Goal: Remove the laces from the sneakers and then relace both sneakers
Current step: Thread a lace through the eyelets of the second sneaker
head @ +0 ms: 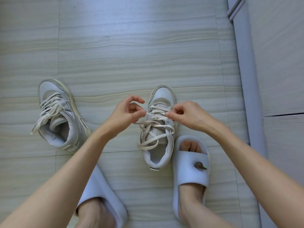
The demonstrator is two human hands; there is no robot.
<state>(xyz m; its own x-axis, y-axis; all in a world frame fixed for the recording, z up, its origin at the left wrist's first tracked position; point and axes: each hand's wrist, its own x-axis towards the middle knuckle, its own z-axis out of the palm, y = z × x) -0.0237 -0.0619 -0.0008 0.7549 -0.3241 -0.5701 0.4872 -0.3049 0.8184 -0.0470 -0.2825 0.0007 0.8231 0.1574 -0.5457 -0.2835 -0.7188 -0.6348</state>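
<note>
Over the right sneaker (158, 129), we see our left hand (125, 115) and right hand (187, 116) each pinching its lace (156, 115) between thumb and curled fingers. The left sneaker (61, 116), laced, stands well apart, left of that sneaker; a slipper (189, 168) sits just beside its heel.

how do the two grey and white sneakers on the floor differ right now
The grey-and-white high-top sneaker on the left stands untouched, toe angled away to the left; the grey-and-white sneaker in the middle points straight ahead. The left hand and right hand pinch only the middle one's cream lace. Both remain laced, ends loose.
</note>
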